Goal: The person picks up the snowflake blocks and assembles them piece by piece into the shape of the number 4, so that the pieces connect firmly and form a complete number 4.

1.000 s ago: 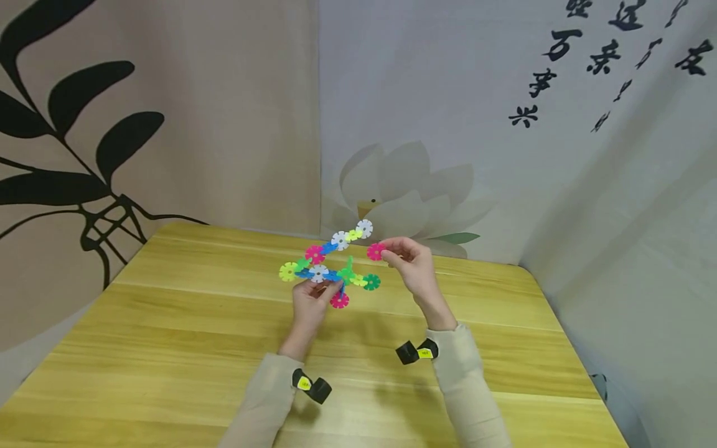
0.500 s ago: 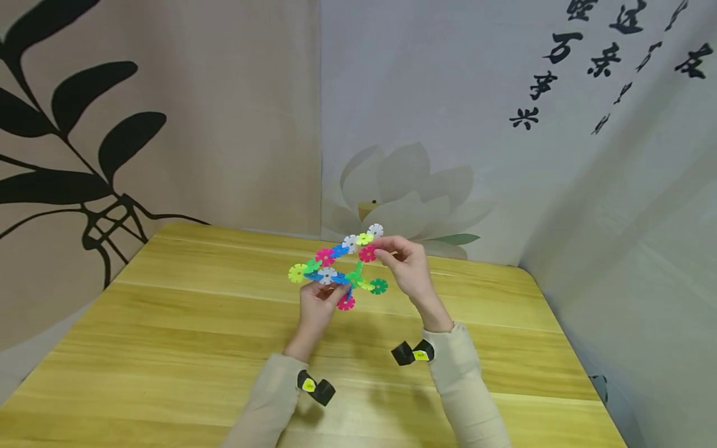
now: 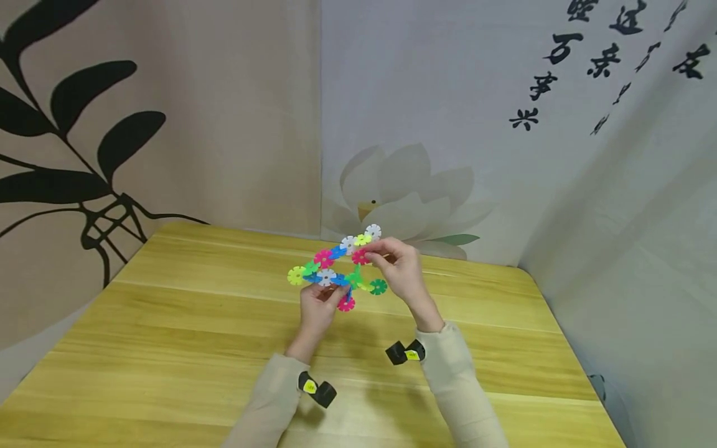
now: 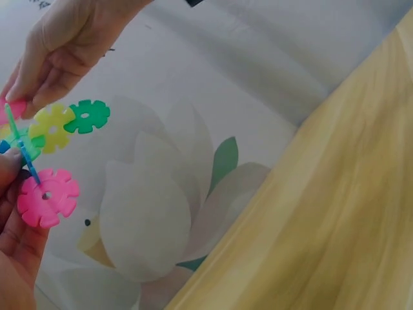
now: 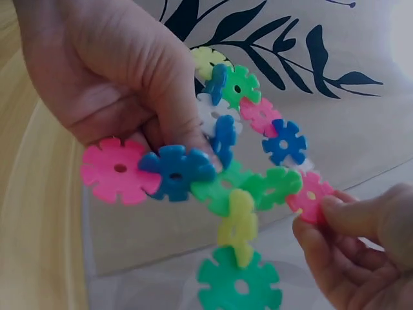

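Observation:
A chain of slotted snowflake discs (image 3: 326, 277) in pink, blue, white, yellow and green is held above the table by my left hand (image 3: 317, 309), thumb and fingers pinching it near its middle. Between thumb and fingertips of my right hand (image 3: 403, 272) is a pink disc (image 3: 360, 256). In the right wrist view this pink disc (image 5: 307, 199) overlaps the edge of a bright green disc (image 5: 275, 187) of the chain. A teal disc (image 5: 240, 284) hangs from a yellow one below. Another pink disc (image 4: 49, 199) juts out by my left fingers in the left wrist view.
Beneath both hands lies a wooden table (image 3: 168, 348). Behind it hangs a cloth backdrop (image 3: 235, 124) printed with dark leaves, a pale lotus and brush characters. Each sleeve carries a small black camera (image 3: 323, 394).
My right hand has brought the pink disc leftward, up to the chain. My left hand has shifted slightly right with the chain and keeps its pinch on it.

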Action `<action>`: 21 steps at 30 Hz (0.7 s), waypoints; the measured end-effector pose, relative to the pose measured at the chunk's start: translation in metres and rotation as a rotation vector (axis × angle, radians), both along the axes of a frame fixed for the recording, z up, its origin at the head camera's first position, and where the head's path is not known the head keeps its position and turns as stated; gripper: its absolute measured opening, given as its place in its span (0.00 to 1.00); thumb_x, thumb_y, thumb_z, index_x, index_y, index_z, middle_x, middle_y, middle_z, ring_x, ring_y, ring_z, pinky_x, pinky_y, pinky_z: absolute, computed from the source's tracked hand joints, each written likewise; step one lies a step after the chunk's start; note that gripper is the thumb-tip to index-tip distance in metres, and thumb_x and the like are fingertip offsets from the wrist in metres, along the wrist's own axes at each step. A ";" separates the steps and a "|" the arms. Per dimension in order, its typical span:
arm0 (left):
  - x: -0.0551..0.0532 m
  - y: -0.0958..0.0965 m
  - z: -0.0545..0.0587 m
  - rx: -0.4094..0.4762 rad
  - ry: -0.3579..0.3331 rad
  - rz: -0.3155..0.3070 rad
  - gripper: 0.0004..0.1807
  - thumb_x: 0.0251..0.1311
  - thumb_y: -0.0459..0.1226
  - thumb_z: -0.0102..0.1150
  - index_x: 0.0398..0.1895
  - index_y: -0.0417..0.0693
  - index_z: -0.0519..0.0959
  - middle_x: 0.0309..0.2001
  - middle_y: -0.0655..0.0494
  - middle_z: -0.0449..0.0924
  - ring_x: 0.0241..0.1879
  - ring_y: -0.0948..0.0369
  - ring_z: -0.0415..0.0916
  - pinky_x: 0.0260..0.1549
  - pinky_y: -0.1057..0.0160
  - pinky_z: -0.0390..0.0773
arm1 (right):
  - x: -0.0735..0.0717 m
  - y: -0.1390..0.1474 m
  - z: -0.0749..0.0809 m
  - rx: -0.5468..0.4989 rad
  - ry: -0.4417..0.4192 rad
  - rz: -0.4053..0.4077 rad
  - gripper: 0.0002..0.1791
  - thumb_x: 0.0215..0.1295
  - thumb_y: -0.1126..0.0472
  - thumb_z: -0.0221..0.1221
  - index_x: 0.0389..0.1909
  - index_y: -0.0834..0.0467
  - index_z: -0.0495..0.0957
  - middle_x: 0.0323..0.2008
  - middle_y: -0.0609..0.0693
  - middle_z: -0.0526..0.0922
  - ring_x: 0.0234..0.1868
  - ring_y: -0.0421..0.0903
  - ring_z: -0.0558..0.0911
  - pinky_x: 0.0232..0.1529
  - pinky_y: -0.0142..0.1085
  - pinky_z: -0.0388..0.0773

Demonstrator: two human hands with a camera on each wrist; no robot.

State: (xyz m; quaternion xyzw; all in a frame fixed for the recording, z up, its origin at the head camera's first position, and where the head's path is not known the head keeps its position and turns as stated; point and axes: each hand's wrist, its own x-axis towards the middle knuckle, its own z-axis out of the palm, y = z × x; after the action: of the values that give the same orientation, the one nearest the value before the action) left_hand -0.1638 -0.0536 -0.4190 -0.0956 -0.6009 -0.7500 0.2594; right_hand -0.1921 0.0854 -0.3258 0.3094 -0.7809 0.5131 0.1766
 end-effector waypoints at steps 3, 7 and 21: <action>-0.002 0.001 -0.007 -0.003 0.003 0.032 0.03 0.46 0.14 0.58 0.24 0.19 0.73 0.22 0.57 0.80 0.23 0.73 0.75 0.25 0.77 0.78 | -0.009 0.000 -0.008 -0.009 -0.052 0.018 0.02 0.56 0.78 0.59 0.30 0.74 0.79 0.30 0.66 0.82 0.27 0.62 0.81 0.30 0.40 0.84; -0.009 0.003 -0.020 0.010 -0.007 0.051 0.03 0.46 0.14 0.58 0.23 0.19 0.74 0.22 0.60 0.80 0.22 0.73 0.74 0.22 0.77 0.77 | -0.019 0.001 -0.016 -0.030 -0.135 0.028 0.02 0.57 0.77 0.59 0.29 0.72 0.79 0.29 0.65 0.82 0.25 0.61 0.81 0.30 0.46 0.84; -0.007 0.007 -0.024 0.101 -0.032 0.051 0.04 0.49 0.17 0.58 0.24 0.29 0.78 0.23 0.65 0.80 0.22 0.71 0.75 0.22 0.75 0.77 | -0.012 0.000 -0.019 0.002 -0.129 -0.003 0.02 0.58 0.74 0.59 0.31 0.70 0.80 0.28 0.62 0.82 0.25 0.57 0.82 0.28 0.45 0.84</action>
State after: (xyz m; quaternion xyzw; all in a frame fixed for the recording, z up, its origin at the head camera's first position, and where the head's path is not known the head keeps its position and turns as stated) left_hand -0.1706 -0.0466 -0.4427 -0.0549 -0.5687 -0.7738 0.2735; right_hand -0.2038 0.0850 -0.3445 0.2747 -0.7917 0.5309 0.1266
